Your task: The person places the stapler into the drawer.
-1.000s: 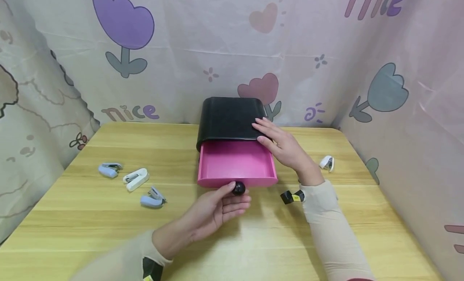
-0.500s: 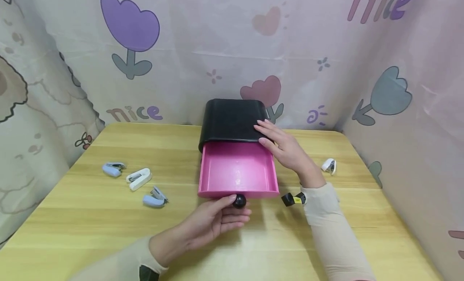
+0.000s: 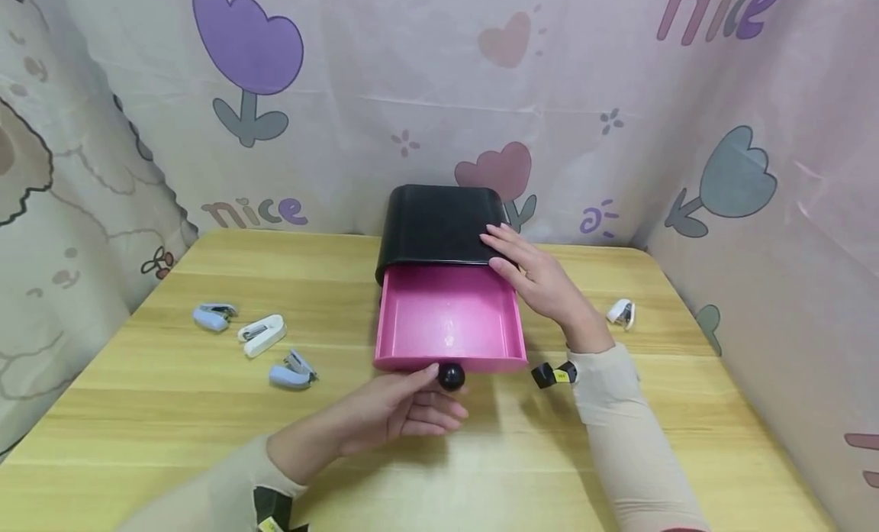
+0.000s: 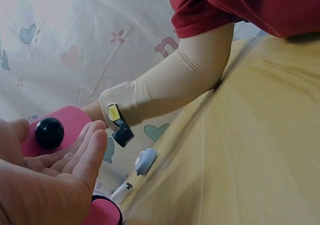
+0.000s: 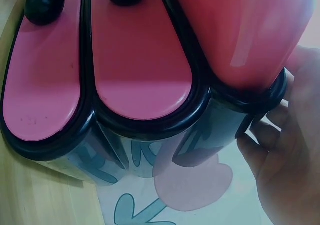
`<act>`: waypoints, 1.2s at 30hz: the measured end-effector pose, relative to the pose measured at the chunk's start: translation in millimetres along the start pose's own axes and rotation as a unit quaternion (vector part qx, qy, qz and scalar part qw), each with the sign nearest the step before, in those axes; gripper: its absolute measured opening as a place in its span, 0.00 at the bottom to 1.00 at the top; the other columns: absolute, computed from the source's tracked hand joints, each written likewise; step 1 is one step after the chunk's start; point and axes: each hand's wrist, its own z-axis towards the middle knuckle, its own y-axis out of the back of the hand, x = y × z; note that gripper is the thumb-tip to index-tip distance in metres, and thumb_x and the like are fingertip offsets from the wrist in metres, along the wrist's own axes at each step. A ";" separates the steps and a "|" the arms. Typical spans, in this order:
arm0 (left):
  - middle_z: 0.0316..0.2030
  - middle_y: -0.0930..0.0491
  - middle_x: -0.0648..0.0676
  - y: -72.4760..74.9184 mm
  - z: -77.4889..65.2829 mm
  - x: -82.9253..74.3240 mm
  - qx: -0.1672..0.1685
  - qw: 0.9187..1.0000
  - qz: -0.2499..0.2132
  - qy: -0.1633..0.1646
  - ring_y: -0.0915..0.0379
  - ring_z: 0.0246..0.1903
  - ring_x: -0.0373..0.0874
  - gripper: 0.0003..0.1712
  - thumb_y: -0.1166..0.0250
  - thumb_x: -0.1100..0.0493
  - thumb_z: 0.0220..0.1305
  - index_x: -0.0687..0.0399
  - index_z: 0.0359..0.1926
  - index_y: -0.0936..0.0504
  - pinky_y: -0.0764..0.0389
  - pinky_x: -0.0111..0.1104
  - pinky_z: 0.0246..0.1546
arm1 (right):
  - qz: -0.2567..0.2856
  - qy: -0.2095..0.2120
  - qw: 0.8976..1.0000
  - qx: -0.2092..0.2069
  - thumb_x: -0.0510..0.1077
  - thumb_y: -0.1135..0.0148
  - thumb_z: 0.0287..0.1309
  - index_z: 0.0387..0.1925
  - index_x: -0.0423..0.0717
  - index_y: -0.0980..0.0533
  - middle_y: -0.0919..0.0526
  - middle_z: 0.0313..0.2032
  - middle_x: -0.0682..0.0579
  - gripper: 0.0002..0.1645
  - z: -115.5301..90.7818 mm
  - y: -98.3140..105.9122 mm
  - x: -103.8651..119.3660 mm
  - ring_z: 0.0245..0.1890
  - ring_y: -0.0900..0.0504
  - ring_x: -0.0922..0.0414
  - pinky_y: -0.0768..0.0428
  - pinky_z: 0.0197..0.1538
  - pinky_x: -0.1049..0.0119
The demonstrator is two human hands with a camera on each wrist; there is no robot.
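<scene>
A black cabinet (image 3: 442, 223) with pink drawers stands at the back of the table. Its top drawer (image 3: 449, 318) is pulled out, with the bare pink floor showing. My left hand (image 3: 391, 414) is at the drawer's black knob (image 3: 451, 376), thumb tip at its left side and the other fingers extended below it. In the left wrist view those fingers lie loose, palm turned up, not wrapped round the knob. My right hand (image 3: 539, 280) rests on the cabinet's right top edge, fingers stretched over the top. The right wrist view shows two lower drawers (image 5: 142, 80) pushed in.
Left of the cabinet lie a light blue stapler (image 3: 215, 317), a white stapler (image 3: 262, 335) and another light blue stapler (image 3: 293, 370). A second white stapler (image 3: 621, 314) lies at the right. A patterned curtain (image 3: 343, 97) hangs behind the wooden table (image 3: 522, 456).
The top drawer has slid out farther toward me with my left hand at its knob. Since then, my left hand has eased slightly left and its fingers have loosened. My right hand stays on the cabinet.
</scene>
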 end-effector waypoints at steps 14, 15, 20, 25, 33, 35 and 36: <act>0.55 0.24 0.70 13.5 -40.4 -39.6 0.114 0.979 0.165 -0.020 0.27 0.57 0.64 0.27 0.59 0.53 0.80 0.72 0.63 0.30 0.27 0.49 0.57 | 0.007 -0.004 1.000 0.014 0.55 0.50 0.72 0.70 0.54 0.32 0.38 0.71 0.58 0.28 5.8 -3.2 -0.9 0.74 0.48 0.52 0.47 0.73 0.51; 0.55 0.24 0.70 14.9 -44.1 -42.5 0.126 0.977 0.172 -0.029 0.27 0.56 0.63 0.27 0.60 0.54 0.80 0.72 0.63 0.30 0.27 0.50 0.57 | 0.008 -0.007 1.000 0.017 0.55 0.50 0.73 0.70 0.54 0.32 0.38 0.71 0.58 0.28 4.7 -4.4 -1.5 0.74 0.48 0.52 0.47 0.73 0.51; 0.56 0.24 0.69 25.6 -60.3 -58.4 0.178 0.956 0.219 -0.078 0.26 0.56 0.61 0.27 0.66 0.58 0.81 0.74 0.63 0.31 0.27 0.52 0.56 | 0.011 -0.016 1.000 0.017 0.55 0.50 0.72 0.70 0.54 0.32 0.38 0.72 0.58 0.28 -0.6 -6.4 -1.8 0.74 0.48 0.51 0.47 0.72 0.49; 0.54 0.22 0.67 43.7 -71.9 -76.2 0.208 0.935 0.266 -0.110 0.23 0.53 0.58 0.26 0.67 0.61 0.80 0.72 0.62 0.29 0.24 0.50 0.54 | 0.008 -0.017 1.000 0.010 0.55 0.50 0.72 0.70 0.54 0.32 0.38 0.72 0.58 0.28 -1.6 -4.0 -0.5 0.74 0.48 0.50 0.46 0.72 0.48; 0.57 0.24 0.66 91.7 -82.9 -96.8 0.230 0.896 0.324 -0.197 0.25 0.55 0.56 0.26 0.70 0.76 0.73 0.74 0.64 0.33 0.22 0.44 0.54 | 0.005 -0.011 1.000 0.005 0.54 0.50 0.72 0.70 0.53 0.32 0.38 0.72 0.57 0.28 0.7 0.5 1.5 0.74 0.48 0.51 0.46 0.72 0.48; 0.57 0.24 0.65 104.3 -85.3 -98.5 0.199 0.896 0.342 -0.200 0.24 0.55 0.54 0.27 0.69 0.78 0.72 0.74 0.64 0.32 0.22 0.42 0.54 | 0.003 -0.010 1.000 0.005 0.54 0.50 0.72 0.70 0.53 0.32 0.38 0.72 0.57 0.28 1.0 0.7 1.5 0.74 0.48 0.51 0.46 0.72 0.49; 0.56 0.23 0.65 110.5 -86.5 -98.7 0.177 0.898 0.352 -0.197 0.24 0.54 0.54 0.26 0.68 0.78 0.72 0.73 0.63 0.32 0.22 0.41 0.54 | 0.003 -0.009 1.000 0.004 0.54 0.50 0.72 0.70 0.53 0.32 0.38 0.72 0.57 0.28 1.2 0.6 1.1 0.74 0.47 0.51 0.46 0.72 0.49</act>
